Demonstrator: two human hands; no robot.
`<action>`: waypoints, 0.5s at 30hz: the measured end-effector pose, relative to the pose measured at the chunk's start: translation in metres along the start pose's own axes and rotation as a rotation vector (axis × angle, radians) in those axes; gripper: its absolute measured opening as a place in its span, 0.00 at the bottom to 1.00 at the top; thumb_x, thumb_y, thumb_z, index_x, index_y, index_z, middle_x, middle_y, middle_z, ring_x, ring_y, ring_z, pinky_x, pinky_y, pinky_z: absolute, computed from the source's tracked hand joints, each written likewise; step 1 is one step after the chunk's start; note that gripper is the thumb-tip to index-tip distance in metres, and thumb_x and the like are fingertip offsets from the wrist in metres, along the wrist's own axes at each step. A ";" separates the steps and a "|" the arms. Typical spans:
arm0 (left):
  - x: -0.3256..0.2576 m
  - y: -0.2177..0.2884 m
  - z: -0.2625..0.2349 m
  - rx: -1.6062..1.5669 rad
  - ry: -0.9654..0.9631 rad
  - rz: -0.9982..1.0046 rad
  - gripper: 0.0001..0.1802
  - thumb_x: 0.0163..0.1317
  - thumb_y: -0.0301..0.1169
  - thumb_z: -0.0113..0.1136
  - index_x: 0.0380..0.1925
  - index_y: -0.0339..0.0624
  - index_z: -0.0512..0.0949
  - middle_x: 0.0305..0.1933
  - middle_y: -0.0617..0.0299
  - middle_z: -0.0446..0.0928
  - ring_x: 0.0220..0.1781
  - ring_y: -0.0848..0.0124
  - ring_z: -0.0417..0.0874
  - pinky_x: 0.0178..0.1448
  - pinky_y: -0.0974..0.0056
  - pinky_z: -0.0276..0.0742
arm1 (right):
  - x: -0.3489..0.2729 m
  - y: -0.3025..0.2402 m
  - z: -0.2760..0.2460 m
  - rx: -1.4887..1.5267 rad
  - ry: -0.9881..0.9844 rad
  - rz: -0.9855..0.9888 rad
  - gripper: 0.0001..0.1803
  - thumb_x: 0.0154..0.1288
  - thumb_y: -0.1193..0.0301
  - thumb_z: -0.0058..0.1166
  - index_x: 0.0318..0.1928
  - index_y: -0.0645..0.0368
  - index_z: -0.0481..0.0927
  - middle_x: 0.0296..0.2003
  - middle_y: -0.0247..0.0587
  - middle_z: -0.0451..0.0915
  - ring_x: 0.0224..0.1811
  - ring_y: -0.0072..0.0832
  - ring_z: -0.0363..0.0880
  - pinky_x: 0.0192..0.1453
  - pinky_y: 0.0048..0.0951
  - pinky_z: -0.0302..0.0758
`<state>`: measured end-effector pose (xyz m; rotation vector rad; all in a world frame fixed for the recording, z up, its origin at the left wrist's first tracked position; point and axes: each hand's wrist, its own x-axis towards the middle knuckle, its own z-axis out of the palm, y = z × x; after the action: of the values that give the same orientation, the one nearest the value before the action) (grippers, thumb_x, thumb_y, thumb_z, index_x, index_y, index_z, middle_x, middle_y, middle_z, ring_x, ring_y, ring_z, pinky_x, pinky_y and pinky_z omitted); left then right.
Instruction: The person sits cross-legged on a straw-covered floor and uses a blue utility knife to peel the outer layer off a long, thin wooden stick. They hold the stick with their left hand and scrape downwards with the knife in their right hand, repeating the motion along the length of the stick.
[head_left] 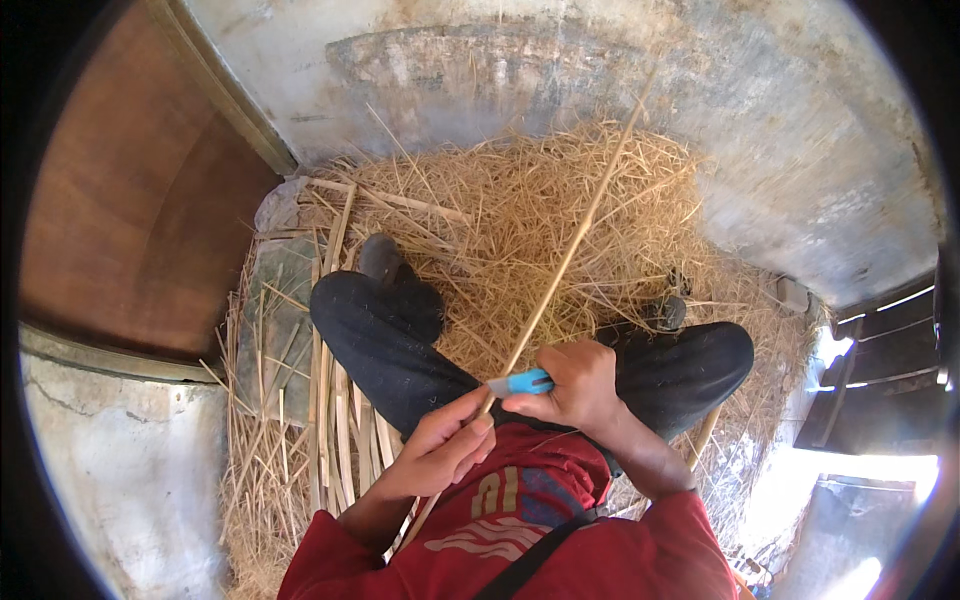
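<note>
I sit with my legs in dark trousers spread over a heap of thin bamboo shavings [520,210]. My left hand [440,445] pinches a long thin bamboo strip [572,250] near its lower end; the strip runs up and away to the right over the shavings. My right hand [570,385] grips a blue-handled knife [520,383] whose short blade rests against the strip just above my left fingers. The strip's bottom end passes down behind my left wrist.
A bundle of cut bamboo slats [330,400] lies by my left leg on a flat stone [275,310]. A brown wooden door [130,200] stands at the left and a stained concrete wall [620,70] runs behind. A dark wooden bench [880,370] is at the right.
</note>
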<state>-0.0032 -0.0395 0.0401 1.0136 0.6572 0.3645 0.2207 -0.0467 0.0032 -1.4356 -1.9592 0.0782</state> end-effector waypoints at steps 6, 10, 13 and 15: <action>0.006 -0.016 0.006 -0.097 -0.060 0.085 0.22 0.75 0.32 0.34 0.65 0.36 0.59 0.21 0.70 0.62 0.17 0.85 0.58 0.20 0.78 0.58 | 0.007 0.038 -0.004 -0.127 0.106 0.109 0.35 0.52 0.35 0.55 0.13 0.54 0.67 0.08 0.39 0.63 0.09 0.37 0.67 0.15 0.37 0.64; 0.005 -0.015 0.007 -0.100 0.025 0.070 0.23 0.75 0.31 0.34 0.66 0.34 0.57 0.21 0.72 0.60 0.19 0.85 0.57 0.23 0.78 0.58 | -0.006 -0.001 0.000 -0.097 -0.020 -0.079 0.35 0.48 0.35 0.59 0.12 0.53 0.65 0.08 0.37 0.63 0.08 0.35 0.67 0.14 0.35 0.63; 0.002 -0.023 0.012 0.105 0.051 0.194 0.23 0.74 0.34 0.38 0.65 0.33 0.60 0.18 0.71 0.57 0.18 0.84 0.57 0.24 0.77 0.57 | 0.015 0.031 -0.006 -0.297 0.128 0.051 0.35 0.49 0.33 0.57 0.12 0.53 0.70 0.06 0.36 0.64 0.06 0.31 0.65 0.11 0.34 0.62; -0.003 -0.019 0.016 0.054 0.037 0.158 0.23 0.74 0.34 0.38 0.64 0.32 0.60 0.18 0.72 0.57 0.19 0.84 0.57 0.24 0.76 0.57 | 0.023 0.063 -0.014 -0.248 0.140 0.239 0.34 0.50 0.34 0.57 0.12 0.53 0.72 0.06 0.36 0.66 0.07 0.31 0.68 0.12 0.35 0.64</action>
<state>0.0048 -0.0606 0.0303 1.1162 0.6246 0.5066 0.2767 -0.0079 -0.0017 -1.7822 -1.7219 -0.1591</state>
